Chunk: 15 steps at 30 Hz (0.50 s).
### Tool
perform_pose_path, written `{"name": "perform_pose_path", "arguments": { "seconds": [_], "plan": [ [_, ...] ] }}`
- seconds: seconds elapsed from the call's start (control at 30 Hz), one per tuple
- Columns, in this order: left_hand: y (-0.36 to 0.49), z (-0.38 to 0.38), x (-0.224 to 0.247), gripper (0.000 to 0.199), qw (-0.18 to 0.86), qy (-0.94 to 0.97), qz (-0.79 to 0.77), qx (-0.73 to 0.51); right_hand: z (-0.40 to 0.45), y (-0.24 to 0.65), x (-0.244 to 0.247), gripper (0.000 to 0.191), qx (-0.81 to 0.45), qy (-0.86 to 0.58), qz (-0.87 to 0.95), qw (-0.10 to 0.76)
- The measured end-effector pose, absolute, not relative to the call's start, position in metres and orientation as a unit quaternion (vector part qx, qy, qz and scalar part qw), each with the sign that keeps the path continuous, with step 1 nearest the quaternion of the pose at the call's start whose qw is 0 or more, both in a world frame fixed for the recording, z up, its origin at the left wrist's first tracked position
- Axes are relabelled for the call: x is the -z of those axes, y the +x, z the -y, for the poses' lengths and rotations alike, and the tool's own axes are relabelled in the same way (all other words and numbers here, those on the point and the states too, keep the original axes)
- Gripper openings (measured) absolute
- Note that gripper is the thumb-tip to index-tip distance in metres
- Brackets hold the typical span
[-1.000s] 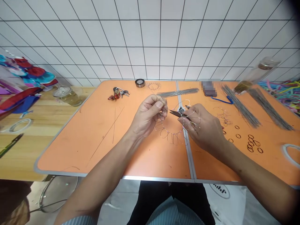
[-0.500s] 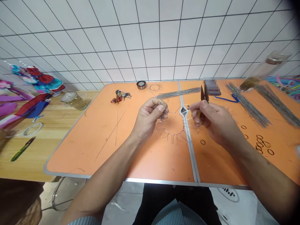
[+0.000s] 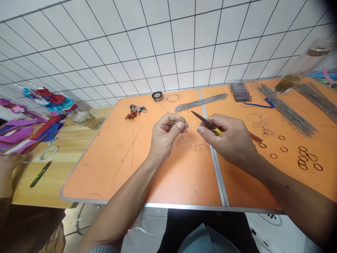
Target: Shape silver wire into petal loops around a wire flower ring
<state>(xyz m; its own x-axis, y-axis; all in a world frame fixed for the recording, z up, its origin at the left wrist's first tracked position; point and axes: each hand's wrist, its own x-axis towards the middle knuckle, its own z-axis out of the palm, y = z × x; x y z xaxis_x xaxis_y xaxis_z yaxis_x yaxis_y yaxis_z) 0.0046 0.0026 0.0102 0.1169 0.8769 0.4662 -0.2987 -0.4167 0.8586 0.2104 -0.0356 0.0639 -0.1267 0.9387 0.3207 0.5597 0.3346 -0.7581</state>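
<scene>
**What is held by the left hand?**
A wire ring [image 3: 190,140] is held by the left hand [image 3: 165,136]. Its edge is pinched between the thumb and the fingers [image 3: 171,121], so they are close together.

**And what is held by the right hand?**
Pliers with a yellow handle [image 3: 207,123] are held by the right hand [image 3: 229,138]. The handle is gripped by the thumb and fingers. The thin black tips are pointed up and to the left, and they look shut. Whether the ring is touched by the pliers cannot be told.

**Where is the ring?**
It is kept between the two hands, just over the orange table [image 3: 105,172]. Small wire loops are seen along its lower edge.

**What else is seen?**
Long steel rods [image 3: 201,102] are laid beyond the hands, and more rods [image 3: 286,110] are piled on the right. Small dark rings [image 3: 302,158] are spread near them. A roll of tape [image 3: 157,96] and keys [image 3: 135,111] are placed by the far edge. Another person's hand [image 3: 9,163] is seen on the wooden table [image 3: 60,182] at the left.
</scene>
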Motion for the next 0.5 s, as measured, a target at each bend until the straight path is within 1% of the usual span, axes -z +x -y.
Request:
{"name": "perform_pose_path", "arguments": {
  "seconds": [0.2, 0.4, 0.5],
  "plan": [
    [0.0053, -0.002, -0.0119, 0.014, 0.482, 0.576, -0.253, -0.61, 0.0355, 0.2099, -0.0627, 0.018, -0.204, -0.524, 0.726, 0.395],
    [0.0055, 0.0, -0.0153, 0.024, 0.475, 0.581, -0.291, -0.593, 0.034, 0.2115, -0.0622, 0.02, -0.217, -0.523, 0.72, 0.4],
    [0.0059, 0.0015, -0.0163, 0.026, 0.473, 0.577, -0.3, -0.594, 0.0339, 0.2122, -0.065, 0.021, -0.252, -0.53, 0.707, 0.396]
  ]
}}
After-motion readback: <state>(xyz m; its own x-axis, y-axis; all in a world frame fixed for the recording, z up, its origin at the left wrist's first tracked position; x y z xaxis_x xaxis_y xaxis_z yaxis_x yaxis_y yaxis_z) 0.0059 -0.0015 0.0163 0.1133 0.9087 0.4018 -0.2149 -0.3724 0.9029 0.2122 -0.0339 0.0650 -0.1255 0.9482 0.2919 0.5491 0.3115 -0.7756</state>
